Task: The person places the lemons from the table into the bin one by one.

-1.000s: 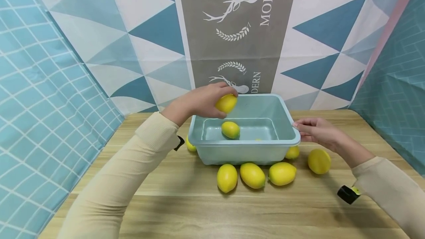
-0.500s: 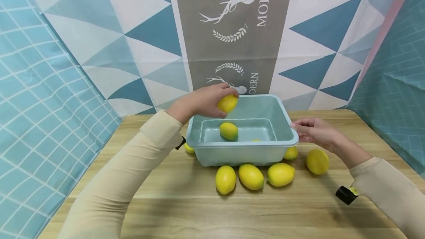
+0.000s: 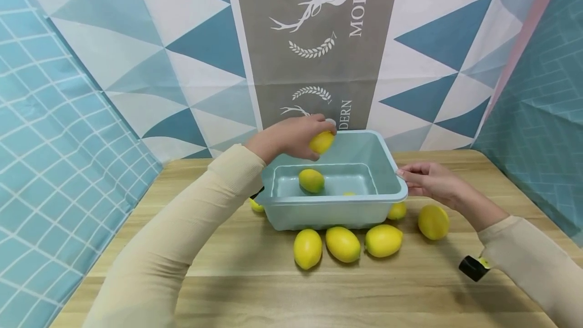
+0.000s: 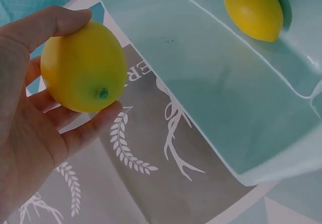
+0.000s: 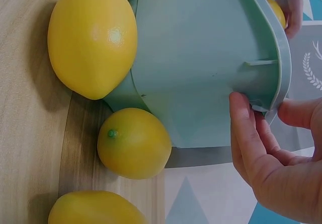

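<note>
A yellow lemon (image 4: 83,65) with a green stem end is held between the thumb and fingers of my left hand (image 3: 296,136), above the light blue plastic basin (image 3: 314,214). Inside the basin lies another lemon (image 3: 311,180), and the top of a further one (image 3: 348,194) peeks over the front wall. My right hand (image 3: 430,182) grips the basin's right rim, thumb on top and fingers curled under it against the outer wall in the right wrist view.
On the wooden table (image 3: 255,292), three lemons (image 3: 343,244) line the basin's front. One lemon (image 3: 397,210) sits by its right corner, another (image 3: 433,222) farther right, and one (image 3: 256,205) at the left. A patterned cloth wall (image 3: 205,65) rises close behind.
My left hand has moved slightly right over the basin with the lemon in it. The right hand keeps its hold on the rim. The head view has shifted a little.
</note>
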{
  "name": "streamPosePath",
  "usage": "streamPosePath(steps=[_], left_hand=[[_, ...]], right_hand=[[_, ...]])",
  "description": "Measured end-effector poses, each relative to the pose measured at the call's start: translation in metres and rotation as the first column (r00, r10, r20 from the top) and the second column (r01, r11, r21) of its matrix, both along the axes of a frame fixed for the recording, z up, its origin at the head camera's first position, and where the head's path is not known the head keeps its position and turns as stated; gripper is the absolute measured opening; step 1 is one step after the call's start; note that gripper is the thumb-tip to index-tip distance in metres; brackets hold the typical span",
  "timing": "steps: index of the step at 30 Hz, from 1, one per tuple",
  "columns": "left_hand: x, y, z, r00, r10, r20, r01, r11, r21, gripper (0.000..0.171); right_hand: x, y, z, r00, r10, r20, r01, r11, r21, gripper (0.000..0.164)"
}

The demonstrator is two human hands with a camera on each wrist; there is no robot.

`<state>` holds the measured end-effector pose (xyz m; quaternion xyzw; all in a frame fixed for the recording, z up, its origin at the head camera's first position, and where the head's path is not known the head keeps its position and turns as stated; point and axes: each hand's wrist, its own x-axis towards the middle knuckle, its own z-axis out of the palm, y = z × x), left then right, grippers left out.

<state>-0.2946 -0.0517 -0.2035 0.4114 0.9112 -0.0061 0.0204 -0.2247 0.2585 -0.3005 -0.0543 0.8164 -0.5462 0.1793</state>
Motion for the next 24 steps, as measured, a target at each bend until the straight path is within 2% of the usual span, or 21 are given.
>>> streamPosePath(steps=[8, 16, 19, 24], left_hand=[[-0.009, 0.015, -0.002, 1.000, 0.000, -0.019, 0.000, 1.000, -0.014, 0.055], [-0.018, 0.022, -0.007, 1.000, -0.005, -0.015, 0.005, 1.000, 0.021, 0.054], [-0.021, 0.028, -0.009, 1.000, -0.011, -0.004, 0.011, 1.000, 0.017, 0.053], [-0.024, 0.040, -0.018, 0.999, -0.017, 0.042, 0.019, 0.999, -0.037, 0.055]], right_hand=[[-0.001, -0.003, -0.002, 1.000, -0.004, 0.009, 0.004, 1.000, -0.012, 0.057], [-0.001, -0.003, -0.001, 1.000, -0.010, -0.001, 0.010, 1.000, -0.007, 0.055], [-0.001, -0.002, 0.000, 1.000, -0.014, 0.001, 0.014, 1.000, -0.010, 0.055], [-0.001, 0.000, -0.001, 1.000, -0.015, 0.006, 0.015, 1.000, -0.018, 0.055]])
